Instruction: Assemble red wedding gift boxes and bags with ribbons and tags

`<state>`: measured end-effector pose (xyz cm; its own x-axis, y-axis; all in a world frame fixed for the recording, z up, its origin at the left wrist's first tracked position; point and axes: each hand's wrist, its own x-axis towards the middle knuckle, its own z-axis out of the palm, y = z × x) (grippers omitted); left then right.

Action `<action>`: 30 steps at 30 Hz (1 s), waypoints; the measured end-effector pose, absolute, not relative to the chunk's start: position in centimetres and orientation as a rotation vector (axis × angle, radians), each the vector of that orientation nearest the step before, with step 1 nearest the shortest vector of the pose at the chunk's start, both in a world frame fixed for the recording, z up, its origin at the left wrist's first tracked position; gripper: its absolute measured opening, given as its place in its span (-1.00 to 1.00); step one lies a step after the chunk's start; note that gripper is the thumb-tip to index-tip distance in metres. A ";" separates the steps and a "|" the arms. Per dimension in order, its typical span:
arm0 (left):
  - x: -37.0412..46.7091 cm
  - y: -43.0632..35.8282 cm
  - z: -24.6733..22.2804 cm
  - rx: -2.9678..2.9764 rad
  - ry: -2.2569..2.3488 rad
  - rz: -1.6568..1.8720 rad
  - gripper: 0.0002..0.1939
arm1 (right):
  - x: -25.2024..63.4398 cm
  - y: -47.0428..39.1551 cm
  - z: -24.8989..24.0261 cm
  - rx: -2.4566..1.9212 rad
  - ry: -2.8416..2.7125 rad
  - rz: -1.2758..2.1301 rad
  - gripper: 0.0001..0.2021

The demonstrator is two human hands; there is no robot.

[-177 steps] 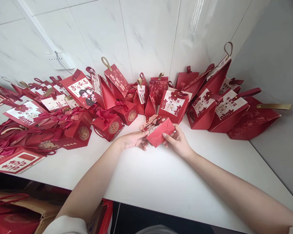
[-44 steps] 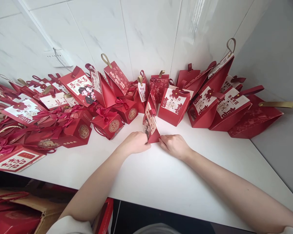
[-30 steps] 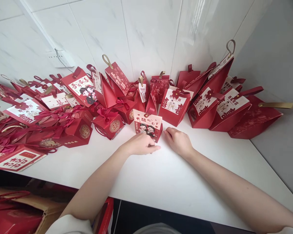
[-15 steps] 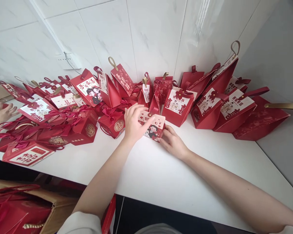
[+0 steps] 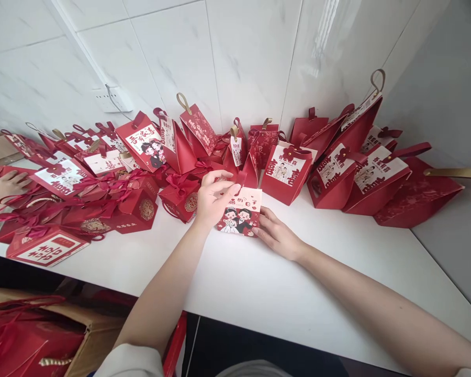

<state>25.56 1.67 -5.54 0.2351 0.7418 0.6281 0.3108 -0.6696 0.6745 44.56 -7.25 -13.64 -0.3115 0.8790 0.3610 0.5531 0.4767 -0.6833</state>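
A small red and white gift box [image 5: 241, 212] with a cartoon couple on its front stands on the white table [image 5: 255, 283], between my hands. My left hand [image 5: 215, 199] pinches the dark red strap at the top of the box, thumb against fingers. On the other side, my right hand [image 5: 277, 233] grips the box's right edge, with some fingers hidden behind it. Just behind stand more red gift boxes, among them one with a white printed flap [image 5: 286, 170].
Red boxes with ribbons [image 5: 129, 209] crowd the table's left half. Red triangular bags [image 5: 372, 183] line the right back. Another person's hand [image 5: 8, 191] rests among boxes at the far left. A cardboard carton [image 5: 98, 335] holding red boxes sits lower left.
The box's front has turned more toward me, showing both cartoon figures. My left hand has shifted slightly left and holds the strap. The other person's hand has moved slightly.
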 end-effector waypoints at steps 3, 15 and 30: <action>25.5 1.5 -5.5 2.025 0.969 1.442 -0.80 | 44.6 -7.3 -13.5 -1.125 -2.048 0.626 -0.65; 25.3 0.8 -5.0 1.723 0.917 1.237 -0.66 | 44.7 -7.4 -13.4 -1.078 -2.056 0.636 -0.64; 24.0 1.2 -4.5 1.763 0.822 0.993 -0.68 | 44.9 -7.1 -14.0 -1.036 -2.045 0.681 -0.65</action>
<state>24.05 1.20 -4.52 0.4514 0.8504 0.2703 0.1073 -0.3524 0.9297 44.89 -7.14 -13.96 -0.4064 0.8357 0.3694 0.4476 0.5346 -0.7168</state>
